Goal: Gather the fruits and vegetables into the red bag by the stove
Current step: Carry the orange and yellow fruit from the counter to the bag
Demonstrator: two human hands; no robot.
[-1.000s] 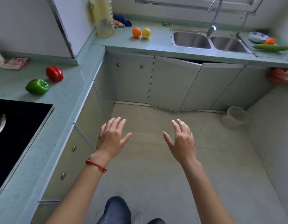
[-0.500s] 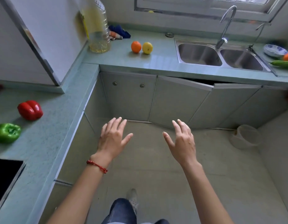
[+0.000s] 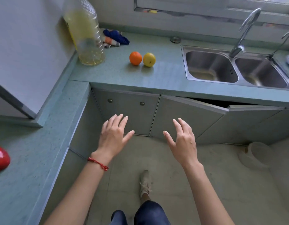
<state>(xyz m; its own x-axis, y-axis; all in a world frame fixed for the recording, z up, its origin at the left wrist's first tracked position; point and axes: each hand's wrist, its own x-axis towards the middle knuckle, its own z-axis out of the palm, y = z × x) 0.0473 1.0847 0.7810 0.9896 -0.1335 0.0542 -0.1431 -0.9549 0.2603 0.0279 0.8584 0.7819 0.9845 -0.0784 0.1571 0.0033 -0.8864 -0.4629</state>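
Observation:
An orange (image 3: pixel 135 58) and a yellow apple (image 3: pixel 149 59) sit side by side on the far green counter (image 3: pixel 164 75), left of the sink. A red bell pepper (image 3: pixel 0 158) shows partly at the left edge on the side counter. My left hand (image 3: pixel 113 136) and my right hand (image 3: pixel 182 140) hang open in front of the cabinet doors, below the counter edge, fingers spread and holding nothing. The red bag and the stove are out of view.
A large bottle of yellow oil (image 3: pixel 86 33) stands in the counter corner beside a blue cloth (image 3: pixel 116 37). A steel double sink (image 3: pixel 234 67) with a tap lies to the right. One cabinet door (image 3: pixel 189 117) stands ajar. A pale plastic bowl (image 3: pixel 254 155) rests on the floor.
The view has moved forward and right toward the far counter. The stove and green pepper have left the frame; the orange and apple appear closer. Both hands stay open.

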